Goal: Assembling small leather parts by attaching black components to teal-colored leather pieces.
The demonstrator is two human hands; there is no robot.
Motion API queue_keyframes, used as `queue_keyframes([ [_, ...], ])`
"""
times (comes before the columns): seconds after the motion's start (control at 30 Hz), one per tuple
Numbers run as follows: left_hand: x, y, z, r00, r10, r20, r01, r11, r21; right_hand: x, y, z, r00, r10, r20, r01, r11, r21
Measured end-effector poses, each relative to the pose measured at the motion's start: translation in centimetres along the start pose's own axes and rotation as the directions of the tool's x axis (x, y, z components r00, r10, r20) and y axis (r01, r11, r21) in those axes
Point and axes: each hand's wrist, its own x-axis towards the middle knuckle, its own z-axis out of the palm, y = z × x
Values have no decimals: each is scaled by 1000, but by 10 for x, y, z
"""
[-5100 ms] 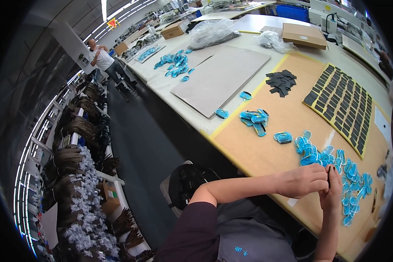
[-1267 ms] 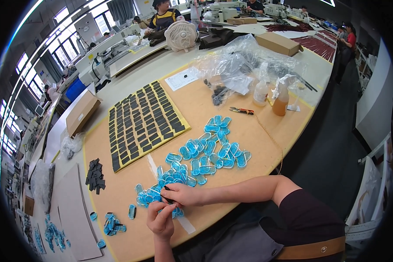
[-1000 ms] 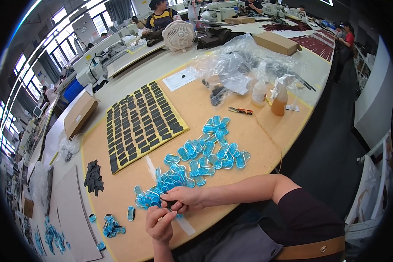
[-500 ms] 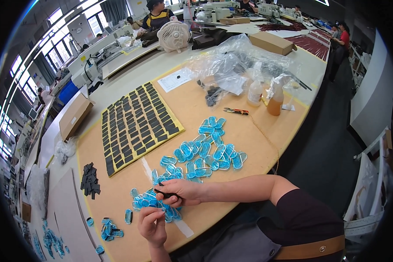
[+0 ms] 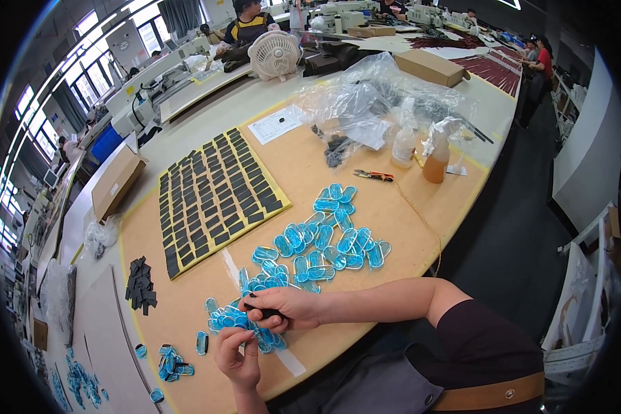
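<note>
My right hand (image 5: 287, 306) is closed around a small black object (image 5: 272, 314), whose kind I cannot make out. Just below it, my left hand (image 5: 237, 360) holds thumb and finger in a pinch; whatever may lie between the tips is too small to name. Both hands hover over the near end of a heap of blue oval pieces with pale rims (image 5: 226, 319). More such blue ovals (image 5: 324, 236) spread out beyond my right hand. A single blue oval with a dark end (image 5: 201, 343) lies left of my left hand.
A yellow-edged board (image 5: 217, 200) carries rows of black strips. Loose black strips (image 5: 141, 286) lie left of it, above a small blue-oval pile (image 5: 172, 363). Orange-handled snips (image 5: 374, 175), two bottles (image 5: 435, 163), plastic wrap (image 5: 366, 103) and a fan (image 5: 274, 55) stand farther off.
The black object has turned in my right hand and now sits more within the fingers. My left hand has shifted very slightly left, still pinching.
</note>
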Motion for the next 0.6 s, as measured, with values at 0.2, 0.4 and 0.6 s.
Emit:
queue_keyframes([
  [0.2, -1, -2, -3, 1000, 22, 22, -23, 998, 59, -1, 0, 5, 1000, 14, -7, -14, 1000, -5],
  [0.4, 2, -11, -7, 944, -294, -151, 283, 955, -93, -3, 1, 7, 1000, 6, -28, -7, 1000, -30],
  [0.6, 12, -4, -15, 977, -192, -94, 213, 834, 509, 0, 2, 3, 1000, -13, -21, 11, 996, -88],
])
